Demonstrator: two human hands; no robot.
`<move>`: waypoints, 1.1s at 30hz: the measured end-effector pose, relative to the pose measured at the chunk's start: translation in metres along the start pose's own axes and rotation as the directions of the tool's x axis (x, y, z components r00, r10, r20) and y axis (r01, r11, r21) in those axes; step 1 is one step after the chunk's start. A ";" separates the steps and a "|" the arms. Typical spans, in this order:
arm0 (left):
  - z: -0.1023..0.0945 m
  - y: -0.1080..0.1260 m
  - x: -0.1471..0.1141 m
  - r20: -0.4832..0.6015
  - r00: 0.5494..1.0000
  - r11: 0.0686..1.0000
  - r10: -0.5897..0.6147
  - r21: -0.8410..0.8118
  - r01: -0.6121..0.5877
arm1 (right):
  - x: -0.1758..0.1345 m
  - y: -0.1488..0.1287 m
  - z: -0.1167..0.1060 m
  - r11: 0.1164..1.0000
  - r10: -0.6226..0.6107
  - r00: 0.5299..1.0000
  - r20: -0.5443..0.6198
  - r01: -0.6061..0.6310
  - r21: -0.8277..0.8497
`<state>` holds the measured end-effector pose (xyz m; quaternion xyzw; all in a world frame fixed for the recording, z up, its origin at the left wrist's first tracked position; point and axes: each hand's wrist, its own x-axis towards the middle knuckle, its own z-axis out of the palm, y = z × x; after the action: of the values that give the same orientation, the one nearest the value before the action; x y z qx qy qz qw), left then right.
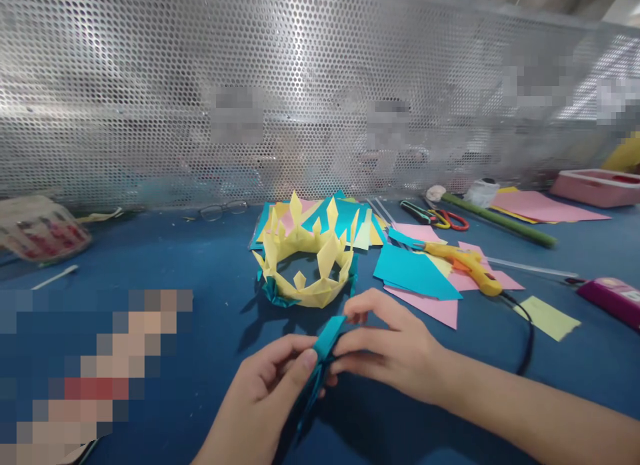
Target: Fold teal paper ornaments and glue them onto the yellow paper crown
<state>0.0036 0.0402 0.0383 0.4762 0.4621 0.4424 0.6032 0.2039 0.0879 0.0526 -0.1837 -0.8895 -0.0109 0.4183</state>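
Note:
A folded teal paper piece (327, 341) is pinched between both of my hands just above the blue tabletop (165, 278). My left hand (270, 385) grips its lower part with thumb and fingers. My right hand (390, 348) holds its upper end from the right. Just beyond the hands stands a yellow paper crown (307, 265) with pointed tips and a teal piece tucked at its lower left.
Teal, pink and yellow paper sheets (415, 271) lie behind and right of the crown, with a yellow glue gun (465, 261) and its black cord, scissors (445, 218), a green stick (500, 219) and a pink tray (597, 185). Glasses (223, 210) lie by the perforated metal screen (300, 85).

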 end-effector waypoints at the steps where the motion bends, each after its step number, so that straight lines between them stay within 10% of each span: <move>1: -0.001 -0.002 0.001 -0.008 1.000 1.000 -0.013 -0.024 0.013 | 0.000 -0.002 0.000 0.998 -0.003 1.000 -0.008 0.002 -0.056; 10: -0.001 -0.006 0.003 -0.025 0.999 0.991 -0.032 -0.133 0.028 | 0.005 -0.017 -0.001 0.920 -0.066 0.998 -0.020 0.054 -0.388; 24: -0.005 -0.007 -0.001 0.010 0.998 0.998 0.063 -0.021 -0.062 | 0.005 -0.022 -0.009 0.882 -0.318 0.942 0.106 0.335 -0.331; 33: -0.005 -0.007 -0.002 0.000 0.997 0.997 0.079 -0.002 -0.079 | 0.008 -0.030 -0.010 0.895 -0.241 0.962 0.132 0.273 -0.354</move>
<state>-0.0011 0.0377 0.0312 0.4934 0.4425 0.4663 0.5859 0.1962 0.0603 0.0689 -0.1401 -0.9049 -0.2248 0.3330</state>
